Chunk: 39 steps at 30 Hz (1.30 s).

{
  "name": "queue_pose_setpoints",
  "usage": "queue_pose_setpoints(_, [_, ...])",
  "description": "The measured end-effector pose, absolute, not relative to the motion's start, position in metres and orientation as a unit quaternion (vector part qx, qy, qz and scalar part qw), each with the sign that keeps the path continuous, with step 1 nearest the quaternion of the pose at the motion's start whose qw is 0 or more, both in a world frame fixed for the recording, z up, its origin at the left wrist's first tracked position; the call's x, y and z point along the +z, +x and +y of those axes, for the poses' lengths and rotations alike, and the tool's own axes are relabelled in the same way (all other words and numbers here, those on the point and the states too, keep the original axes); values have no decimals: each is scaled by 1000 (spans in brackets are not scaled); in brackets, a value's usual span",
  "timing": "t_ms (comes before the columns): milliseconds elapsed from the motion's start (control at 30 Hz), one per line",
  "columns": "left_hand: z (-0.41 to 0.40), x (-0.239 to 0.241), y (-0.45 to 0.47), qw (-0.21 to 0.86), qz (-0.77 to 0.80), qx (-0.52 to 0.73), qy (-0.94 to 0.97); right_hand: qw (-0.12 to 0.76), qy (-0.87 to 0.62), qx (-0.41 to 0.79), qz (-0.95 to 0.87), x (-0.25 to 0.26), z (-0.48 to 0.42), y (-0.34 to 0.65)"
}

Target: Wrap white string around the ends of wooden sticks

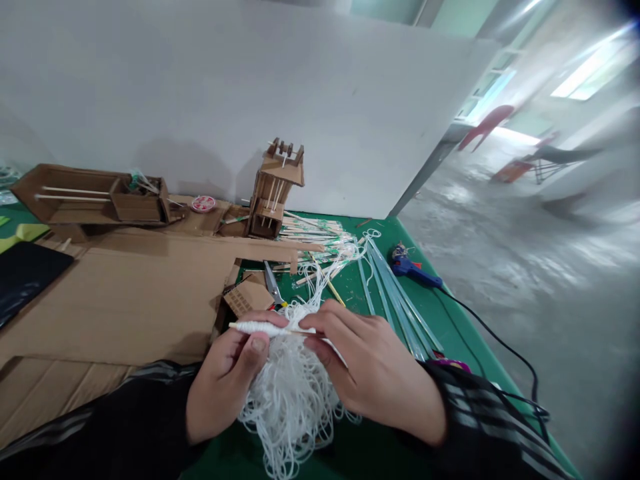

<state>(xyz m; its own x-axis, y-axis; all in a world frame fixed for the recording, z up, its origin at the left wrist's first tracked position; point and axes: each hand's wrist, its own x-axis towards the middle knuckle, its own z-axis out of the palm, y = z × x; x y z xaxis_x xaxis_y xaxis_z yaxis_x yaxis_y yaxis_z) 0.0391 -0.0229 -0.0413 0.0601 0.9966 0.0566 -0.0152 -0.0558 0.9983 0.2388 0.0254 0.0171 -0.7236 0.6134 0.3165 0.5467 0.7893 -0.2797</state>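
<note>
Between my two hands lies a thin wooden stick (233, 325) with white string (260, 328) wound thickly round part of it. My left hand (227, 373) pinches the wound part between thumb and fingers. The bare right part of the stick is pinched by my right hand (370, 363), whose fingertips are partly hidden behind the hand. A big loose tangle of white string (293, 400) hangs below and between the hands, and strands of it run up over the table.
Cardboard sheets (150, 287) cover the left of the green table (450, 323). Behind stand a cardboard tower (270, 193) and a cardboard boat-like box (85, 197). Scissors (273, 283), wooden sticks (320, 230), clear glue sticks (395, 293) and a blue glue gun (415, 270) with its cable lie ahead and right.
</note>
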Motion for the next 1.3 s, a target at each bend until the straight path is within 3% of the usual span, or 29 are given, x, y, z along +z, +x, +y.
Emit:
queue_pose_setpoints(200, [-23, -40, 39, 511, 476, 497, 515, 220, -307, 73, -923, 15, 25, 240])
queue_pose_setpoints(400, [-23, -42, 39, 536, 460, 497, 504, 181, -327, 91, -923, 17, 26, 238])
queue_pose_setpoints(1300, [-24, -38, 39, 482, 486, 499, 532, 217, -309, 67, -924, 14, 25, 236])
